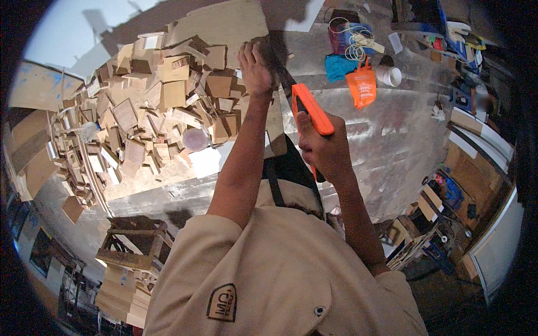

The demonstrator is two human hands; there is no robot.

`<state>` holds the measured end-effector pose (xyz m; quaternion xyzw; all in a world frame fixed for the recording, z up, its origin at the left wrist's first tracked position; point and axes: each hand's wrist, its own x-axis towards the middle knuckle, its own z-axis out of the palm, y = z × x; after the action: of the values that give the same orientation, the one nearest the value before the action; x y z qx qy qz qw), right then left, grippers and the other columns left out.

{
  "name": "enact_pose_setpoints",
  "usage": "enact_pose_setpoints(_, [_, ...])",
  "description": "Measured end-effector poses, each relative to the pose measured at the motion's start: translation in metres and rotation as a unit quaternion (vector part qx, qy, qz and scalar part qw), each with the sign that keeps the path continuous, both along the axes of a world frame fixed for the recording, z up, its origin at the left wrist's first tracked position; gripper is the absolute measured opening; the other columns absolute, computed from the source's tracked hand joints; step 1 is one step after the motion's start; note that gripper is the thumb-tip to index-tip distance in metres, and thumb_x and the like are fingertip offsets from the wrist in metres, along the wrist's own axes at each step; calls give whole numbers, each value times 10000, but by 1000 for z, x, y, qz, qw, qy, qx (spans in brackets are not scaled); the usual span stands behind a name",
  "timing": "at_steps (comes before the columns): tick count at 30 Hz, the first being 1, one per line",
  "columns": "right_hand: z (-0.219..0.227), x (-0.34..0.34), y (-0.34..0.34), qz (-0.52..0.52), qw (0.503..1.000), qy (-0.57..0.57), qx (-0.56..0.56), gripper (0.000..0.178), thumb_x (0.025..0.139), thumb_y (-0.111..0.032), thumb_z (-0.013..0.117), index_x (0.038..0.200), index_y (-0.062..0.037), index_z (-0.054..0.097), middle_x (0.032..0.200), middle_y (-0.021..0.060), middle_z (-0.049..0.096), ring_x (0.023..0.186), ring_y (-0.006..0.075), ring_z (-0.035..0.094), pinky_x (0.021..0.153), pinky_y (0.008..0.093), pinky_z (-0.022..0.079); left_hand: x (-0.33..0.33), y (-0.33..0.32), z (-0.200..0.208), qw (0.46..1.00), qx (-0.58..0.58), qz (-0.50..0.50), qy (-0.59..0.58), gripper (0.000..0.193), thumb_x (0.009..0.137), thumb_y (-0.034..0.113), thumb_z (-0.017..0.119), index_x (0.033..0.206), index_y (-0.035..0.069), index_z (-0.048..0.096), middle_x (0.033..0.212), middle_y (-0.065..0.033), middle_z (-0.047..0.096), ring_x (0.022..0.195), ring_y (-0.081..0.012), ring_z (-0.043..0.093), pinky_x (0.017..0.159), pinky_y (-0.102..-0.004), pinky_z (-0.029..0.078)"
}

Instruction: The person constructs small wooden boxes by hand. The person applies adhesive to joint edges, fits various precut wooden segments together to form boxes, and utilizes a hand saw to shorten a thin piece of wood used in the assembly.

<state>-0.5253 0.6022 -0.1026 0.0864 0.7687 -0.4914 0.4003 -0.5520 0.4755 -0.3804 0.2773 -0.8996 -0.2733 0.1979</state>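
Note:
My right hand [328, 147] is wrapped round the orange handle of a handsaw [311, 108], to the right of a board's edge. Its narrow dark blade seems to run forward toward my left hand, though shadow makes it hard to follow. My left hand [256, 71] lies palm down with fingers stretched out near the right edge of a light brown board [224, 23]. Left of that hand, many small wood offcuts [174, 94] lie heaped. A round pale lid or tub [195, 140] sits among them.
An orange bag [361, 87], a white bucket [389, 75], a teal cloth [341, 68] and a coiled pale cord [356, 42] lie ahead on the right. A wooden stand [134, 246] is at lower left. A person [483, 106] is at far right, near stacked boards.

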Motion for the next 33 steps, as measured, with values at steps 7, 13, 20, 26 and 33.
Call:
enact_pose_setpoints(7, [5,-3,3,-2,1000,6,16,331,942,-261,618,741,-10,539,555,4,503,510,101,451,482,315,386,-3,-1,1,1000,15,-1,22,439,842,126,503,1267,26,459,1361,-178,443,1328,-389,359,1142,-524,251])
enact_pose_setpoints(13, [-18,5,13,13,999,44,10,329,930,-245,627,730,3,544,562,25,520,532,110,451,501,335,390,-2,-2,0,1000,13,-2,3,455,829,126,495,1271,23,458,1368,-185,435,1338,-404,339,1142,-525,248])
enact_pose_setpoints(20, [-48,13,34,-48,997,-23,48,362,945,-316,630,722,-40,560,553,0,516,448,89,463,415,288,358,-3,0,3,1000,14,-8,3,457,821,111,493,1266,9,458,1366,-192,436,1326,-413,351,1137,-535,252])
enact_pose_setpoints(26, [-13,0,40,-106,993,-33,34,353,933,-360,647,796,-44,569,563,0,523,445,66,481,382,243,370,-1,-3,-5,1000,-12,-10,2,486,831,179,523,1274,-7,448,1368,-222,431,1307,-433,362,1107,-523,298])
enact_pose_setpoints(33, [-9,8,35,-84,995,-48,-27,334,946,-347,633,807,-48,576,590,-17,527,470,58,473,404,236,360,0,-2,-2,999,10,-27,42,407,862,132,438,1245,-2,469,1350,-191,452,1309,-413,363,1113,-533,283])
